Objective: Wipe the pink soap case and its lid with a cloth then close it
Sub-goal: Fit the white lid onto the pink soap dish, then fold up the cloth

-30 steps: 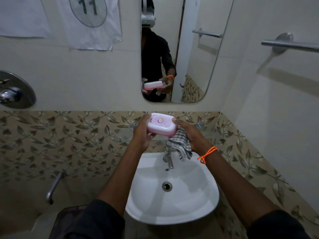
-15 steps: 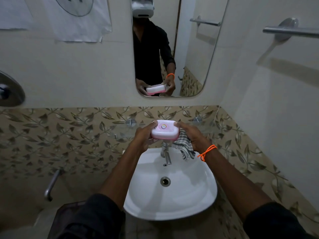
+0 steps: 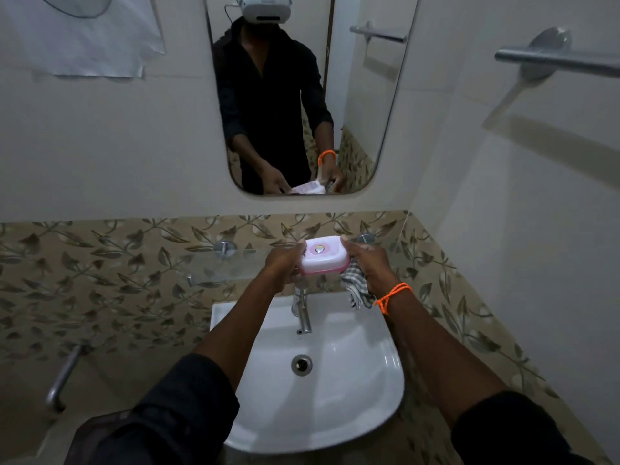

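Just above the middle of the frame, the left hand (image 3: 281, 265) grips the left end of the closed pink soap case (image 3: 322, 256), thumb on its lid (image 3: 320, 250). The right hand (image 3: 368, 263) holds the right end with its thumb on top while its fingers clutch a checked cloth (image 3: 356, 287) that hangs below. The case is held level over the tap (image 3: 303, 312) and the white basin (image 3: 352, 370), by the glass shelf (image 3: 214, 270). A mirror (image 3: 362, 105) hangs in the upper centre, a towel rail (image 3: 550, 60) at the upper right
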